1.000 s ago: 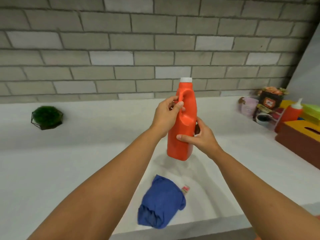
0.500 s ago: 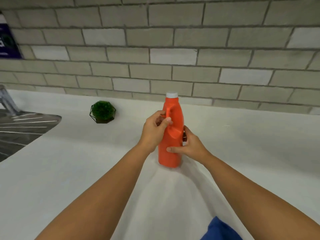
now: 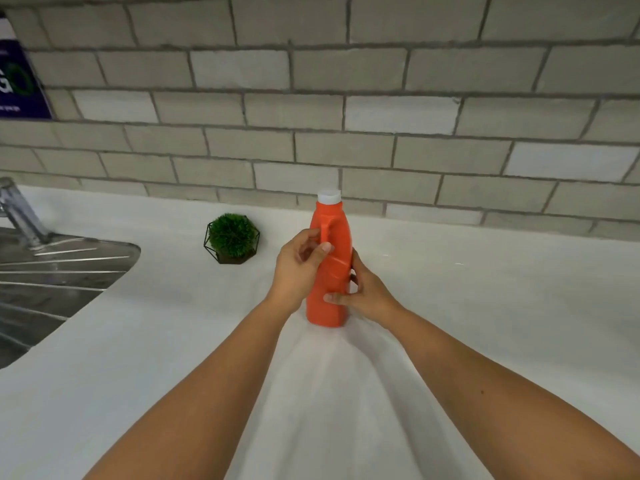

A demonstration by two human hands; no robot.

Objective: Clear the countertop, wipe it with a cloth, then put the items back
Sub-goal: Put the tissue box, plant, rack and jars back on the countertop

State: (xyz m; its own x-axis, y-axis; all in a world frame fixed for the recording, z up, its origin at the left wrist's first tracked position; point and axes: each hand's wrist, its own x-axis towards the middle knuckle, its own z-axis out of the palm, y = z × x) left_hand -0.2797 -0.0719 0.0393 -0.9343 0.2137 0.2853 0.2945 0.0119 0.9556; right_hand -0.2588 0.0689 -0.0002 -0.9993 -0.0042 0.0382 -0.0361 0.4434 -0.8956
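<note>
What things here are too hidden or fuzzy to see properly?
All in the head view:
- Dark blue poster: cut by the left edge, writing blurred.
- Steel tap and steel sink: cut by the left edge.
- Right hand: its fingers sit behind the orange plastic bottle with a white cap.
- Bottle's far side: turned away.
- Bottle's handle: partly covered by the left hand.

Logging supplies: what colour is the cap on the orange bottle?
White cap on the bottle; head view shows it best.
</note>
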